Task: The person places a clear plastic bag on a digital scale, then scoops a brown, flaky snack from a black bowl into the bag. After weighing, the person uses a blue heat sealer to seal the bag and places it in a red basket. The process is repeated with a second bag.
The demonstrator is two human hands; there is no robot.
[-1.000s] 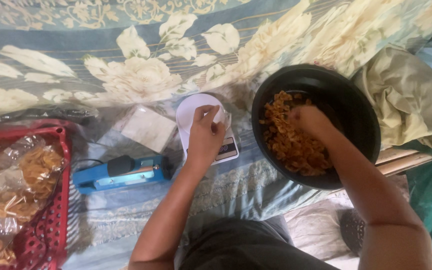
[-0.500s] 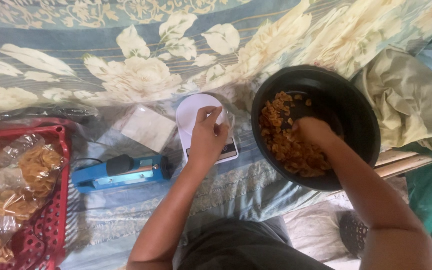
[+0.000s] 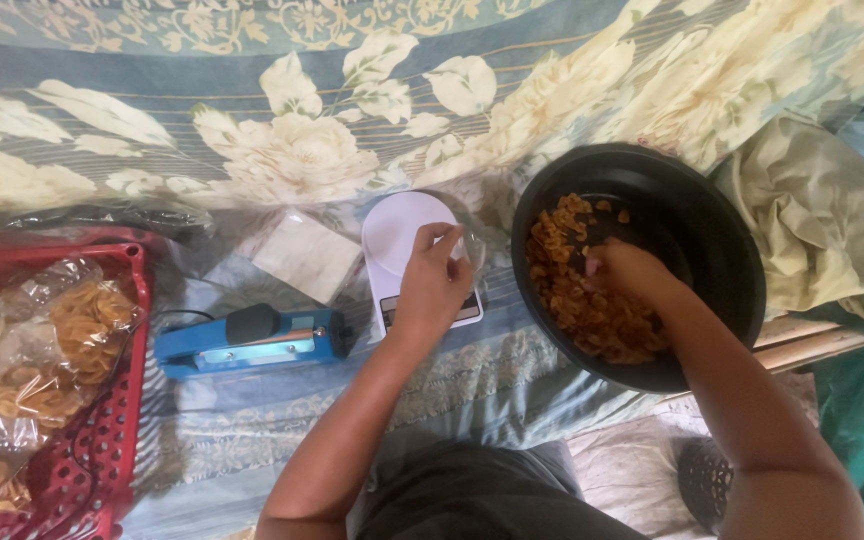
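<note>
My left hand [image 3: 434, 282] rests over a white kitchen scale [image 3: 398, 228], its fingers pinched on the edge of a clear plastic bag [image 3: 474, 245] that stands on the scale. My right hand [image 3: 628, 276] is down inside a wide black bowl [image 3: 717, 215], with curled fingers buried in a heap of orange-brown fried snacks [image 3: 574, 300]. The snacks fill the bowl's left half. The fingertips of my right hand are hidden among them.
A blue hand sealer [image 3: 252, 340] lies left of the scale, beside a stack of flat clear bags [image 3: 307, 255]. A red plastic basket [image 3: 102, 440] at the left holds filled snack bags [image 3: 62, 335]. A crumpled beige cloth [image 3: 822, 220] lies right of the bowl. Everything sits on a floral sheet [image 3: 252, 150].
My right hand has moved from the bowl's far side down into the snack heap. My left hand stays on the scale with the bag.
</note>
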